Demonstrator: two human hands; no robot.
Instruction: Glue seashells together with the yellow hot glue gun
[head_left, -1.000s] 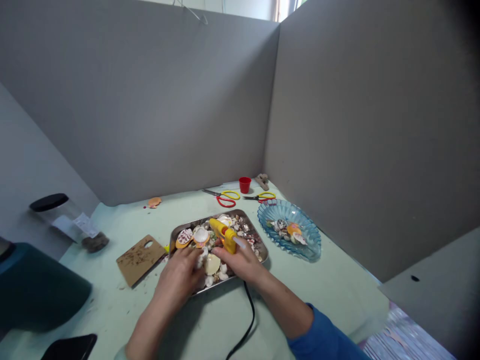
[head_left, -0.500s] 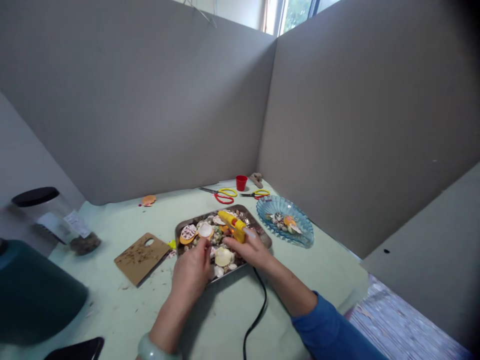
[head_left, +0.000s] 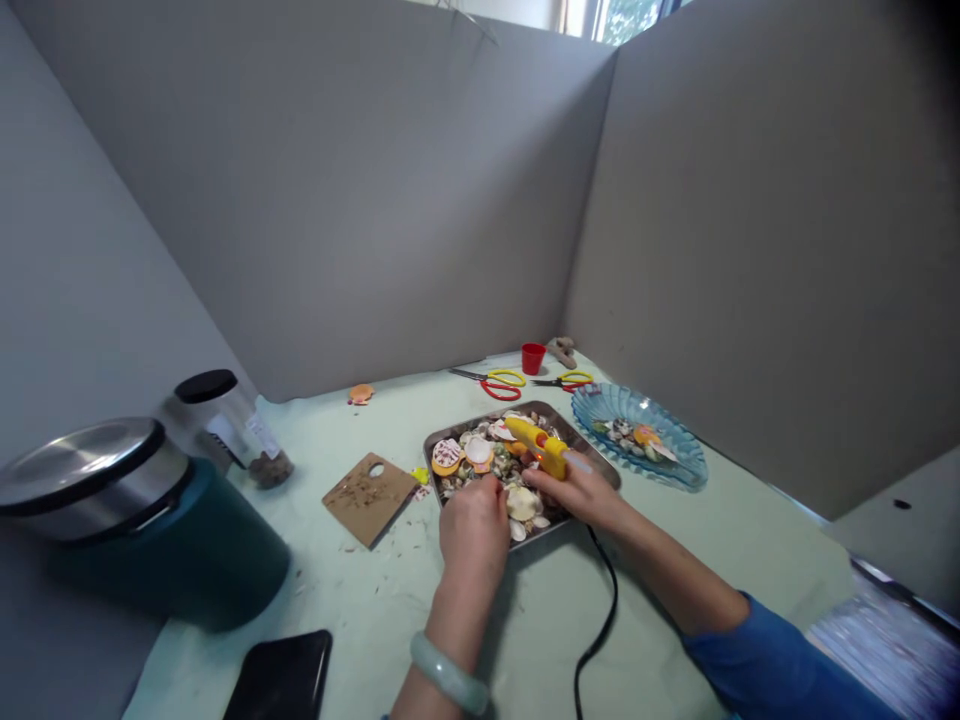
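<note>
A yellow glue gun (head_left: 549, 450) is gripped in my right hand (head_left: 574, 488), tilted over a metal tray (head_left: 544, 537). Its black cord (head_left: 600, 630) runs down the table toward me. Assorted seashells (head_left: 523, 502) fill the tray, among them a patterned shell (head_left: 447, 454) and a white one (head_left: 478, 452) at the left. My left hand (head_left: 474, 525) is closed over the tray's front left part, fingertips pinched together; whatever they hold is hidden. A pale green bangle (head_left: 448, 672) circles the left wrist.
Right of the tray stands a blue glass dish (head_left: 686, 462) with shells. Behind are scissors (head_left: 501, 385), smaller scissors (head_left: 566, 381) and a red cup (head_left: 533, 358). Leftward lie a brown board (head_left: 369, 500), a jar (head_left: 238, 425), a dark green container (head_left: 202, 560) and a black phone (head_left: 281, 675). Grey panels enclose the table.
The view has swung left, so everything appears shifted right and more of the green container and phone shows. Both hands keep nearly the same place over the tray, the glue gun still held.
</note>
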